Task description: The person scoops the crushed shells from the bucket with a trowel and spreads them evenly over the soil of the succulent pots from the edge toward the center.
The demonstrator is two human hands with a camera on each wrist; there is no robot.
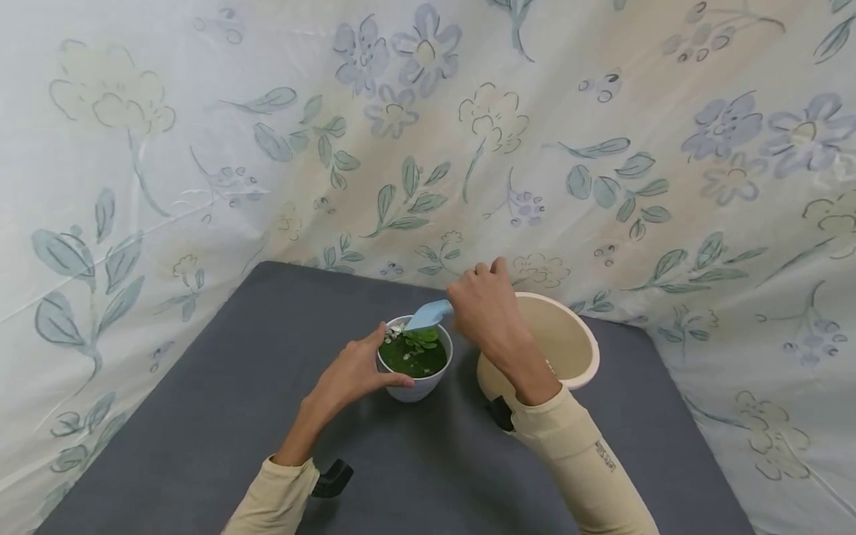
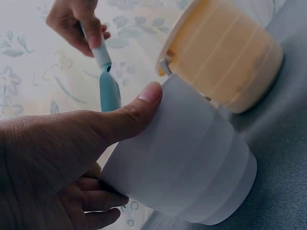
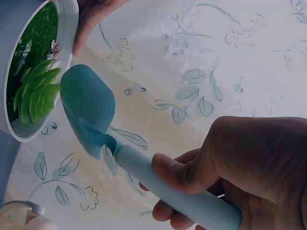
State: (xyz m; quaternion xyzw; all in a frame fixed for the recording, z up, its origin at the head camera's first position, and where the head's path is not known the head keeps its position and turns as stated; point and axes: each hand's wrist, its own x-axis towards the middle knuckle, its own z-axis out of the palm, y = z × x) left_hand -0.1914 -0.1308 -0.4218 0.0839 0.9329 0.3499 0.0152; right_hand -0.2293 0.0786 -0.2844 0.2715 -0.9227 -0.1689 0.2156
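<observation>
My left hand (image 1: 348, 375) grips a small white plant pot (image 1: 413, 391), its thumb along the near side and its fingers around the left. Inside the pot a bright green succulent (image 3: 37, 93) rises from a green, moss-like surface (image 1: 404, 358). Small whitish pieces (image 1: 394, 331) lie near the far left rim. My right hand (image 1: 488, 308) holds a blue hand trowel (image 1: 429, 315) by its pale handle (image 3: 172, 191). The trowel's blade is tilted over the pot's far rim, beside the succulent. Whether any material lies on the blade, I cannot tell.
A cream bucket (image 1: 588, 360) stands to the right of the pot, partly behind my right forearm. Both sit on a dark grey table (image 1: 267, 357). Floral-patterned cloth (image 1: 301, 186) hangs behind and along the sides.
</observation>
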